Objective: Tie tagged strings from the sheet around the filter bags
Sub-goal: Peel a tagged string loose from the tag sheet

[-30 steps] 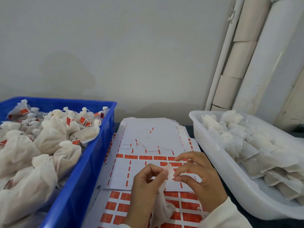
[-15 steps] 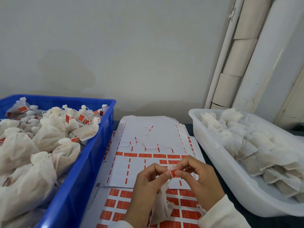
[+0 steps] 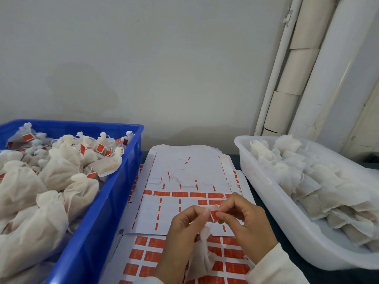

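Fingertips of the right hand [image 3: 246, 224] had been closed onto a small orange paper tag [image 3: 214, 215], freshly lifted; beside them, the left hand [image 3: 184, 230] pinched the white mesh filter bag [image 3: 202, 255], so tying could start.

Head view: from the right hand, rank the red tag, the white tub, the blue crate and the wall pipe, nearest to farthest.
1. Red tag: pinched at the fingertips of the right hand, beside the left hand.
2. White tub: just to its right.
3. Blue crate: across the tag sheet, on the left.
4. Wall pipe: far back, upper right.
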A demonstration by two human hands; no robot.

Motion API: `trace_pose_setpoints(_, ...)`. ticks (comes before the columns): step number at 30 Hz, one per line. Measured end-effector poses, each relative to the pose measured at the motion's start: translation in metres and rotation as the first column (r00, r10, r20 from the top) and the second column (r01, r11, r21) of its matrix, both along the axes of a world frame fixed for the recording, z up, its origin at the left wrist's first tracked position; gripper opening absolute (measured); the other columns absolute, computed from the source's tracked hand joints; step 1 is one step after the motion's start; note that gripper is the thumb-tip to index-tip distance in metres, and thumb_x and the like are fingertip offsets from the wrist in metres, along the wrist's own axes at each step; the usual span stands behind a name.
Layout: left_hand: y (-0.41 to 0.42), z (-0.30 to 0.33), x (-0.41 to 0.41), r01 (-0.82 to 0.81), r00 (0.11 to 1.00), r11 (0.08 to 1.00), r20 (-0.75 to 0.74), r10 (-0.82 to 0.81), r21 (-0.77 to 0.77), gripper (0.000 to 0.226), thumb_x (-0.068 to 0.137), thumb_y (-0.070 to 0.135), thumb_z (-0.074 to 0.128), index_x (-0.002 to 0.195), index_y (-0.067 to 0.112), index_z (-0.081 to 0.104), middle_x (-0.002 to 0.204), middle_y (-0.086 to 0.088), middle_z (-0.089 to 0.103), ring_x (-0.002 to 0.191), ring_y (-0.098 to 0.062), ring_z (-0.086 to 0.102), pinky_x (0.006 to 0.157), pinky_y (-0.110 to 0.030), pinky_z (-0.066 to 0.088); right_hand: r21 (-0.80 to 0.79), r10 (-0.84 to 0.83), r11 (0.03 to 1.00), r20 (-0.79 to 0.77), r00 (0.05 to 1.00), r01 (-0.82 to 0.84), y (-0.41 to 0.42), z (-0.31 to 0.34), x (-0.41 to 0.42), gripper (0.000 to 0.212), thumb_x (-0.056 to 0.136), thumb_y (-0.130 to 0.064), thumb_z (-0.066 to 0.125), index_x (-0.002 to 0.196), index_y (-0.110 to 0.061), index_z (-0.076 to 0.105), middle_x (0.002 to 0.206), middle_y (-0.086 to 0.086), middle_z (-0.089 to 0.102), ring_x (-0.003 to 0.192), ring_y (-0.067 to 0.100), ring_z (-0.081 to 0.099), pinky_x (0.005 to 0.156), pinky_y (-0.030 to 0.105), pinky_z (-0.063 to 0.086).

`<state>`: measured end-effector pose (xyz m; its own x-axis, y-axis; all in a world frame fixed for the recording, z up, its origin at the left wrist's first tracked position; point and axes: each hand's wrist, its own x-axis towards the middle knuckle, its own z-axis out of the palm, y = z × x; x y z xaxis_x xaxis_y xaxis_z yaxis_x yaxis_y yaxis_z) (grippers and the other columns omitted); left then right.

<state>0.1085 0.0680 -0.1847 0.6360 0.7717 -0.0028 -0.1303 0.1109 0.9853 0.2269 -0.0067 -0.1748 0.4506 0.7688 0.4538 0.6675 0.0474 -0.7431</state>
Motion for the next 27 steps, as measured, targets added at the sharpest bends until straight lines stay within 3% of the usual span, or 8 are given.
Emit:
trace_pose_setpoints(3, -0.001, 0.001, 0.002, -0.062, 0.998, 0.995, -0.017, 0.064, 0.080, 0.006, 0.078, 0.021, 0.069, 0.073, 0.016, 0.068, 0.065, 0.006, 0.066, 0.067, -0.012, 0.061, 0.066, -0.017, 0.051, 0.005, -0.013, 1.000, -0.036, 0.999, 0.013, 0.001, 0.000, -0.002, 0.017, 0.082, -0.016, 0.067, 0.073, -0.027, 0.057, 0.078, -0.023, 0.065, 0.080, 0.000, 0.063, 0.069, 0.005, 0.047)
trace_pose_setpoints(10, 0.003, 0.000, 0.002, -0.113, 0.993, 0.988, -0.027, 0.117, 0.103, 0.004, 0.075, 0.014, 0.072, 0.072, 0.013, 0.069, 0.061, 0.003, 0.066, 0.057, -0.013, 0.060, 0.056, -0.014, 0.050, 0.022, -0.036, 0.999, -0.215, 0.976, 0.041, 0.003, -0.001, -0.009, 0.013, 0.079, -0.014, 0.069, 0.076, -0.022, 0.059, 0.077, -0.015, 0.067, 0.075, 0.008, 0.066, 0.068, 0.012, 0.052)
trace_pose_setpoints(15, 0.005, -0.002, 0.001, -0.135, 0.989, 0.983, -0.040, 0.140, 0.122, 0.009, 0.076, 0.014, 0.072, 0.068, 0.013, 0.068, 0.060, 0.003, 0.066, 0.056, -0.012, 0.059, 0.055, -0.012, 0.049, 0.054, -0.002, 0.998, -0.384, 0.923, 0.024, 0.005, 0.003, -0.013, 0.042, 0.077, -0.003, 0.071, 0.102, -0.026, 0.045, 0.070, -0.001, 0.068, 0.069, 0.015, 0.068, 0.066, 0.012, 0.052)
trace_pose_setpoints(17, 0.006, -0.002, 0.000, -0.119, 0.992, 0.986, -0.029, 0.123, 0.119, 0.010, 0.077, 0.012, 0.070, 0.068, 0.011, 0.068, 0.058, 0.003, 0.065, 0.052, -0.010, 0.057, 0.054, -0.013, 0.049, 0.017, 0.022, 1.000, -0.425, 0.905, -0.016, 0.006, 0.004, -0.013, 0.036, 0.079, -0.004, 0.068, 0.105, -0.023, 0.052, 0.071, -0.001, 0.069, 0.071, 0.015, 0.069, 0.066, 0.015, 0.053)
trace_pose_setpoints(21, 0.006, -0.002, -0.001, -0.108, 0.993, 0.982, -0.022, 0.113, 0.156, 0.011, 0.077, 0.010, 0.071, 0.066, 0.011, 0.067, 0.059, 0.001, 0.065, 0.051, -0.008, 0.057, 0.052, -0.012, 0.048, -0.061, 0.000, 0.998, -0.485, 0.874, -0.034, 0.007, 0.002, -0.014, 0.002, 0.083, -0.013, 0.064, 0.083, -0.014, 0.065, 0.070, -0.003, 0.071, 0.067, 0.012, 0.068, 0.060, 0.016, 0.053)
trace_pose_setpoints(27, 0.001, -0.007, 0.002, -0.089, 0.994, 0.970, -0.034, 0.100, 0.225, 0.013, 0.079, 0.015, 0.069, 0.068, 0.013, 0.064, 0.062, 0.002, 0.063, 0.049, -0.009, 0.054, 0.050, -0.016, 0.048, -0.028, -0.067, 0.998, -0.341, 0.938, 0.061, 0.005, 0.000, -0.017, 0.020, 0.084, -0.010, 0.065, 0.066, -0.017, 0.064, 0.058, -0.006, 0.064, 0.052, 0.007, 0.057, 0.055, 0.016, 0.051)
